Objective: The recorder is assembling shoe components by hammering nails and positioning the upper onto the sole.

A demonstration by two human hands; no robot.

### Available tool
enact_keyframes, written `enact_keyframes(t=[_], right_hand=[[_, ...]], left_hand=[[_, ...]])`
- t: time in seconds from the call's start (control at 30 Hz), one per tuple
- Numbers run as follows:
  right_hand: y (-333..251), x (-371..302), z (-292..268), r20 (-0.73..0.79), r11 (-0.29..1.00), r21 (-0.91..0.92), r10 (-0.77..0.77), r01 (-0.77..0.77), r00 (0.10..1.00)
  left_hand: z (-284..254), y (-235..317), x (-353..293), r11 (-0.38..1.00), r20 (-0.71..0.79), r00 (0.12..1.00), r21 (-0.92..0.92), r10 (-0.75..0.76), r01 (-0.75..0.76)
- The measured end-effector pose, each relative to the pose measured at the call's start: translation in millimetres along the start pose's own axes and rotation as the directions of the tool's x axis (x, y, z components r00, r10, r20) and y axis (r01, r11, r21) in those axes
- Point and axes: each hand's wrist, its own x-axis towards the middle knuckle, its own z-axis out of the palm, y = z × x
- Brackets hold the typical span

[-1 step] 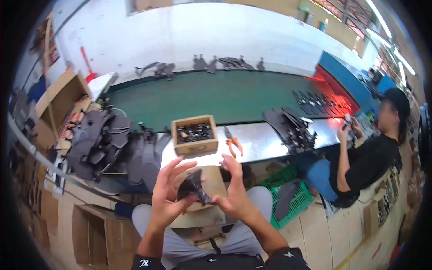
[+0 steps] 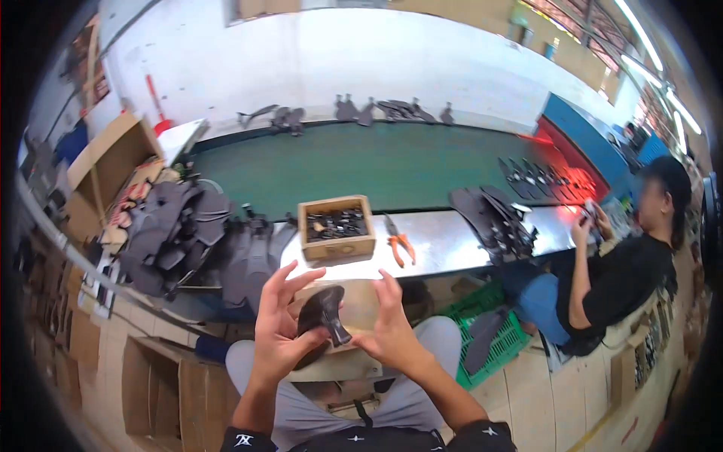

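My left hand (image 2: 280, 331) holds a dark sandal (image 2: 315, 315), with the thumb pressed on its near side and the other fingers raised behind it. The piece looks bent, and a shiny black strap (image 2: 331, 318) runs down its right side. Part of it is hidden by my left hand. My right hand (image 2: 393, 328) is to the right with fingers spread and bent; its thumb tip is near or touching the strap's lower end. Beneath both hands is a pale board (image 2: 361, 301) over my lap. A wooden box (image 2: 337, 247) of small dark parts stands just beyond.
Orange-handled pliers (image 2: 400, 245) lie right of the box. Dark soles (image 2: 162, 233) are piled at left, more sandals (image 2: 493, 218) at right. Behind runs a green conveyor belt (image 2: 361, 162). A green crate (image 2: 482, 331) stands by my right knee. A co-worker (image 2: 617, 271) sits at right.
The sandal has turned slightly in my left hand, its strap now more upright. My right hand has shifted a little relative to it. The whole view has moved slightly.
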Motion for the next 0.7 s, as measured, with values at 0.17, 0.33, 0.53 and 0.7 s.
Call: enact_keyframes(t=[0.17, 0.33, 0.53, 0.7], right_hand=[[29.7, -101.2, -9.5, 0.537, 0.939, -0.315, 0.297, -0.140, 0.789], [45.9, -153.1, -64.7, 0.405, 0.873, -0.194, 0.486, -0.447, 0.775], [3.4, -214.6, -105.6, 0.493, 0.204, 0.500, 0.732, -0.842, 0.470], [-16.4, -220.0, -97.6, 0.555, 0.031, 0.573, 0.721, -0.819, 0.415]], left_hand=[[-22.3, -27.7, -14.9, 0.951, -0.195, 0.977, 0.309, 0.087, -0.022], [-30.2, -97.5, -9.9, 0.932, -0.340, 0.925, 0.250, -0.169, 0.262], [-65.8, -142.4, 31.5, 0.699, -0.314, 0.949, 0.687, 0.038, 0.199], [-100.6, -190.8, 147.9, 0.365, 0.027, 0.985, 0.927, 0.172, -0.089]])
